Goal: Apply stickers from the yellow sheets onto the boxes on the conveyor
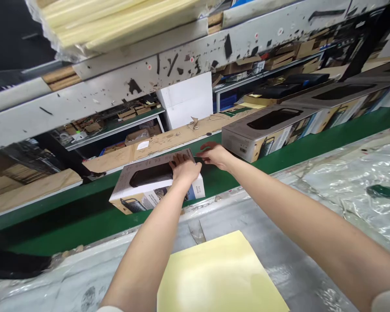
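Note:
A printed cardboard box (156, 182) with a dark oval window in its top sits at a slant on the green conveyor belt (74, 229). My left hand (185, 167) lies on the box's top near its right end, fingers spread. Just beyond that end, my right hand (214, 155) hovers over the belt with its fingers loosely curved and apart, nothing visible in them. It is close to the box's far right corner; whether a fingertip touches it I cannot tell. Part of the window is hidden under my left hand.
More matching boxes (266, 125) stand in a row on the belt to the right. A yellow sheet stack (217, 277) lies on the plastic-covered bench (312, 242) before me. A scuffed shelf beam (182, 60) crosses above, bearing wrapped yellow material (123, 21). Cardboard strips (169, 141) line the belt's far side.

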The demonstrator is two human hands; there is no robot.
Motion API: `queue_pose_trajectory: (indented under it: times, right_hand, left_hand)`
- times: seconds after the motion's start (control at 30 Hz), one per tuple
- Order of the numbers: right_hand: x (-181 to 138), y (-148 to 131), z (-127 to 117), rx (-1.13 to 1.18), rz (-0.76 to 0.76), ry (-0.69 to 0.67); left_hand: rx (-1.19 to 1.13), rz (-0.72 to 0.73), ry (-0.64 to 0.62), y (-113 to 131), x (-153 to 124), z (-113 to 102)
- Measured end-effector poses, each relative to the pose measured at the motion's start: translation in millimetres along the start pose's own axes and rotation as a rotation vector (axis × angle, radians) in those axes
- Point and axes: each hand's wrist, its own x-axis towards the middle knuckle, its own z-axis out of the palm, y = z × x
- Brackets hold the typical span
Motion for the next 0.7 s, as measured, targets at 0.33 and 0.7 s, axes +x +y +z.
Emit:
queue_pose_trajectory:
  times: [0.33, 0.7]
  right_hand:
    - [16.8, 18.0, 34.4, -0.242, -0.075, 0.034]
    - [23.7, 16.4, 38.4, -0.095, 0.159, -0.145]
  left_hand:
    - [-0.012, -0.007, 0.012, -5.4, -0.1, -2.0]
    - [-0.001, -0.005, 0.030, -13.1, -1.4, -6.1]
